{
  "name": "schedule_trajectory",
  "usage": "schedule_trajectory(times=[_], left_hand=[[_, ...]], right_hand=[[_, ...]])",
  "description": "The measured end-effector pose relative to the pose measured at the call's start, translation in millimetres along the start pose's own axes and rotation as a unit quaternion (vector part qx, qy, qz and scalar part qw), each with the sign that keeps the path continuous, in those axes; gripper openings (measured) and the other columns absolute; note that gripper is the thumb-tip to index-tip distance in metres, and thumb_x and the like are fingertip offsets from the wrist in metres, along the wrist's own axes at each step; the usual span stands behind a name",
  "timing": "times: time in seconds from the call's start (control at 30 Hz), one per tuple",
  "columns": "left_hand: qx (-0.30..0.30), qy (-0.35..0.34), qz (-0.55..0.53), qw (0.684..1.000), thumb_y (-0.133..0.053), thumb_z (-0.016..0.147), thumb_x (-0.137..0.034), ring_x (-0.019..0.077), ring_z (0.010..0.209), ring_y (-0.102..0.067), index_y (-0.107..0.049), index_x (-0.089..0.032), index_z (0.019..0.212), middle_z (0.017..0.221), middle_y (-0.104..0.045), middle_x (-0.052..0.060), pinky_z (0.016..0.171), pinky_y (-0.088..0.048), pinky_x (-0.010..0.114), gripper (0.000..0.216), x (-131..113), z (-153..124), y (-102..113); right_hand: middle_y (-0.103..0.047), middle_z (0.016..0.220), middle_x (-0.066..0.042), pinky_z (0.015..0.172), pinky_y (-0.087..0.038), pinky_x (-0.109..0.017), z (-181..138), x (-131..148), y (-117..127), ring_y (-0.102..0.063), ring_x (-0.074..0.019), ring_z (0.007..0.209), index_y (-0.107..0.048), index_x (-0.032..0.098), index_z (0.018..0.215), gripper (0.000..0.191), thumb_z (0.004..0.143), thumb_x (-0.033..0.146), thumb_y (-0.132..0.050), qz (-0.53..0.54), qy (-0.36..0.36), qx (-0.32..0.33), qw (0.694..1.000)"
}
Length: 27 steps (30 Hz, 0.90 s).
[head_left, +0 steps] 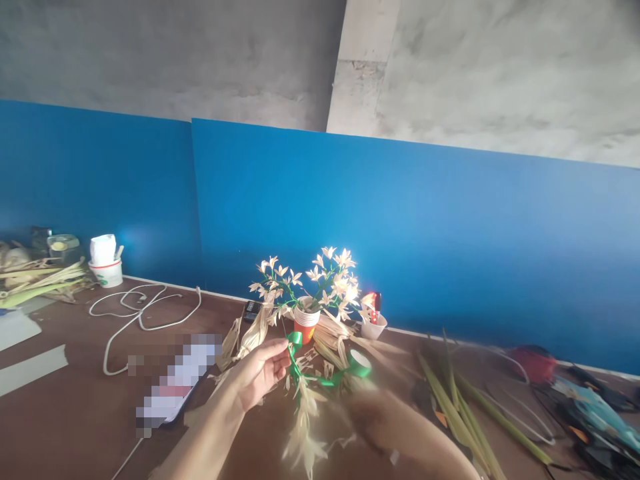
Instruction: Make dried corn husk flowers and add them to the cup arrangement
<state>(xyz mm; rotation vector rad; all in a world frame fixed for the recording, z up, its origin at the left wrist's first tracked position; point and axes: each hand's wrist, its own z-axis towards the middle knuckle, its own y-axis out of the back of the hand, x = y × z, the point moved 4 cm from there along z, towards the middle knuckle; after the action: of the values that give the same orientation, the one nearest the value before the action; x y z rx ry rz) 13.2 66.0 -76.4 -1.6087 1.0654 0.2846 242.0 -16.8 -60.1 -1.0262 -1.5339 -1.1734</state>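
My left hand (267,370) is closed in a pinch near the top of a green-wrapped flower stem (294,365). A green loop curls just beyond its fingertips. Pale, pointed flowers (306,427), which look made of dried husk, hang from the stem towards me. From the stem a strip of green tape (327,383) runs right to its roll (360,363). My right hand (367,403) is smeared by motion just below the roll, so its fingers cannot be made out. Behind both hands, similar finished flower sprays (335,277) stand in stacked paper cups (306,320).
Dried husks (257,333) lie around the cups. A phone (180,383) and a white cable (145,313) are at left. A small white cup (373,327) stands behind; green leaves (457,413) and tools (595,413) lie right. A blue panel (400,233) borders the table.
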Motion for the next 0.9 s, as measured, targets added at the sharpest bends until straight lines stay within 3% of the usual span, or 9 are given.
schedule_trajectory(times=[0.17, 0.3, 0.47, 0.63, 0.9], left_hand=[[0.011, -0.019, 0.000, 1.000, -0.080, 0.064, -0.014, 0.0072, 0.057, -0.062, -0.065, -0.016, 0.072, 0.062, -0.067, -0.001, 0.051, -0.044, 0.014, 0.017, 12.1, 0.8, 1.8], [-0.001, -0.019, 0.021, 1.000, -0.081, 0.065, -0.015, 0.0072, 0.057, -0.062, -0.065, -0.014, 0.072, 0.062, -0.067, -0.001, 0.051, -0.043, 0.014, 0.017, 17.9, 0.9, 3.9], [-0.002, -0.027, 0.064, 0.998, -0.081, 0.064, -0.021, 0.0075, 0.058, -0.062, -0.065, -0.014, 0.070, 0.063, -0.067, 0.000, 0.052, -0.042, 0.015, 0.018, 20.9, 0.9, 5.2], [0.013, -0.029, 0.082, 0.996, -0.082, 0.062, -0.025, 0.0097, 0.060, -0.063, -0.065, -0.015, 0.069, 0.063, -0.068, 0.000, 0.055, -0.041, 0.018, 0.021, 24.8, 0.3, 4.5], [0.031, -0.034, 0.116, 0.992, -0.083, 0.060, -0.030, 0.0107, 0.062, -0.061, -0.063, -0.015, 0.066, 0.063, -0.066, -0.001, 0.058, -0.039, 0.021, 0.026, 24.8, -4.8, -1.0]], right_hand=[[-0.062, 0.059, -0.003, 0.053, -0.045, -0.030, 8.7, -7.8, -17.5, -0.059, -0.0194, 0.057, -0.074, 0.020, 0.085, 0.036, 0.057, 0.041, -0.079, 0.048, -0.015, 0.059, 0.997], [-0.068, 0.077, -0.007, 0.060, -0.048, -0.030, 14.1, -5.6, -40.7, -0.063, -0.0205, 0.068, -0.071, 0.017, 0.091, 0.044, 0.061, 0.049, -0.078, 0.084, 0.000, 0.069, 0.994], [-0.070, 0.083, -0.009, 0.057, -0.049, -0.028, 20.5, 1.4, -55.7, -0.065, -0.0208, 0.069, -0.070, 0.016, 0.096, 0.050, 0.062, 0.053, -0.077, 0.122, -0.002, 0.060, 0.991], [-0.070, 0.076, -0.007, 0.072, -0.052, -0.035, 23.5, 6.6, -61.0, -0.066, -0.0236, 0.077, -0.070, 0.016, 0.094, 0.050, 0.058, 0.049, -0.082, 0.106, 0.032, 0.046, 0.993], [-0.069, 0.082, -0.008, 0.077, -0.052, -0.040, 24.1, 0.4, -62.0, -0.066, -0.0257, 0.080, -0.069, 0.019, 0.101, 0.053, 0.057, 0.045, -0.083, 0.102, 0.050, 0.064, 0.991]])
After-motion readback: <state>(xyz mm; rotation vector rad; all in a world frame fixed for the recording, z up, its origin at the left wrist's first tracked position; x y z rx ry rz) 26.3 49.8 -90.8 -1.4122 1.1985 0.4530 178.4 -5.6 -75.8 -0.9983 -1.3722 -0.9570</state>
